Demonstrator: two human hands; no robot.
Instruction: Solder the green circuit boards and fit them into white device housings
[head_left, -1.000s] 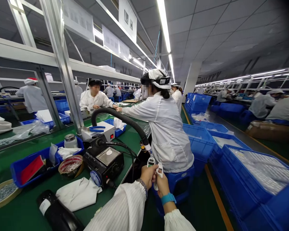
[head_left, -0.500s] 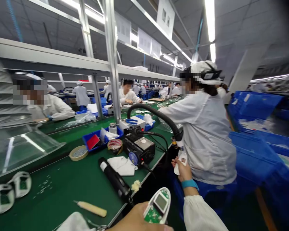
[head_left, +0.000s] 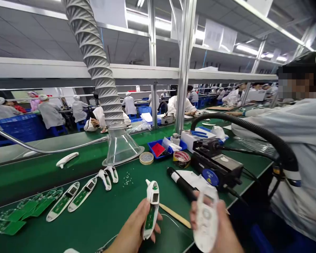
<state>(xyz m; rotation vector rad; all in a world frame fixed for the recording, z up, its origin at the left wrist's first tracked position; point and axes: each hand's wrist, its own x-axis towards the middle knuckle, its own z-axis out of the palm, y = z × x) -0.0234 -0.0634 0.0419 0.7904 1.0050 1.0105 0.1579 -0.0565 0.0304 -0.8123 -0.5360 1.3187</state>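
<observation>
My left hand (head_left: 133, 232) grips a white device half-shell (head_left: 151, 207) with a green circuit board and small screen inside, held upright over the green mat (head_left: 100, 214). My right hand (head_left: 221, 232) holds a white back cover (head_left: 206, 223), blurred by motion, just right of it. Two more open shells with boards (head_left: 72, 195) lie on the mat to the left, and two small white parts (head_left: 107, 175) rest near a clear funnel hood (head_left: 119, 147).
A grey ribbed extraction hose (head_left: 94, 56) drops into the hood. Green boards (head_left: 18, 212) lie at far left. A black tool (head_left: 180, 182), wooden stick (head_left: 175, 215), soldering station (head_left: 217, 167), tape rolls and blue tray (head_left: 163, 147) sit to the right. A co-worker's white sleeve (head_left: 300, 140) is at right.
The view swung left from the aisle back to the bench. Both hands came in over the mat, the left with the board shell, the right with the white cover.
</observation>
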